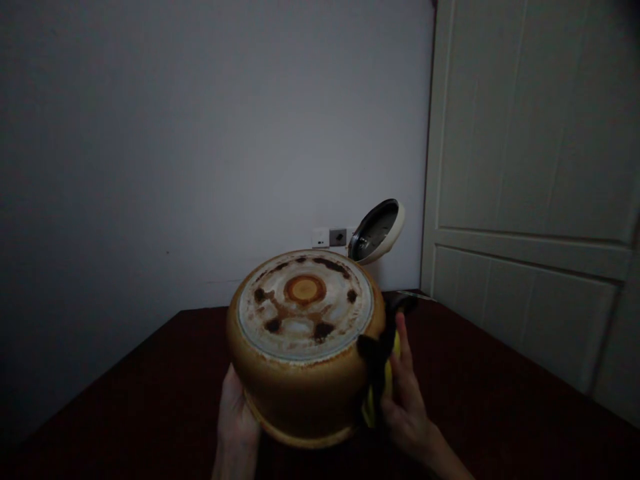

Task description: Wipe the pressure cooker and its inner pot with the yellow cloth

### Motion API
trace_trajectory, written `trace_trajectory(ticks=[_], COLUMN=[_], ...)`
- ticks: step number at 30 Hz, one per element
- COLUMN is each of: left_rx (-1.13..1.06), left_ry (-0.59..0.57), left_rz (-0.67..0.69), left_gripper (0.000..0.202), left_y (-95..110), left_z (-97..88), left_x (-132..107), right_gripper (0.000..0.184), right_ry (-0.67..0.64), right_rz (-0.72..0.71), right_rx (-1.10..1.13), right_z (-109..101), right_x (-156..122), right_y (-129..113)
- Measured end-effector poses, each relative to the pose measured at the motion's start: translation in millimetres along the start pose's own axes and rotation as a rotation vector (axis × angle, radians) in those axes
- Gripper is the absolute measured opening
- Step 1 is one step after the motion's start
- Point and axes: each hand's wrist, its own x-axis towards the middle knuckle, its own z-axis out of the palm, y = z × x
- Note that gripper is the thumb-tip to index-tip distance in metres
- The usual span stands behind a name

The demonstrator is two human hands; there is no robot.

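A tan cooking pot [300,390] is held up in front of me, upside down and tilted, so its scorched, rust-stained base faces up toward me. My left hand [237,417] grips the pot's lower left side; its fingers are partly hidden behind the wall. At the right side, my right hand [407,407] is closed on a black and yellow cloth [380,373], which it presses against the pot's wall. Dim light hides the cloth's full shape.
Behind the pot, a raised white lid with a dark inside [377,230] stands up; what it belongs to is hidden. Wall sockets [329,237] sit beside it. A dark red table [165,387] spreads below, with a pale panelled door [530,200] to the right.
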Motion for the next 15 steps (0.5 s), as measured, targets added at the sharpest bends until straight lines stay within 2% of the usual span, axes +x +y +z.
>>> trace_trajectory(ticks=[2,4,6,9,12,13,15], left_rx=[-0.07,-0.138,-0.161,-0.124,-0.056,-0.03,0.014], left_ry=[-0.043,-0.058,-0.031,0.121,0.31,0.332,0.29], left_rz=[0.009,0.019,0.029,0.075,0.172,0.192,0.204], left_gripper=[0.052,0.051,0.049,0.043,0.037,0.035,0.033], left_y=[1.5,5.0,8.4,10.4,8.9,8.1,6.6], left_z=[-2.7,-5.8,-8.0,-6.5,-0.9,0.7,3.0], left_x=[0.8,1.5,2.2,1.9,0.0,-0.8,-2.4], right_gripper=[0.053,0.05,0.038,0.024,0.025,0.027,0.03], right_ry=[-0.038,-0.11,-0.203,-0.321,-0.403,-0.438,-0.506], right_rz=[-0.221,-0.358,-0.464,-0.57,-0.621,-0.632,-0.634], right_rx=[-0.157,-0.275,-0.332,-0.342,-0.356,-0.367,-0.376], right_z=[0.5,4.0,10.3,19.2,20.4,19.1,15.7], right_x=[0.6,1.8,3.9,12.5,32.6,42.1,63.6], right_y=[-8.5,-16.5,-23.9,-33.3,-41.9,-45.0,-51.5])
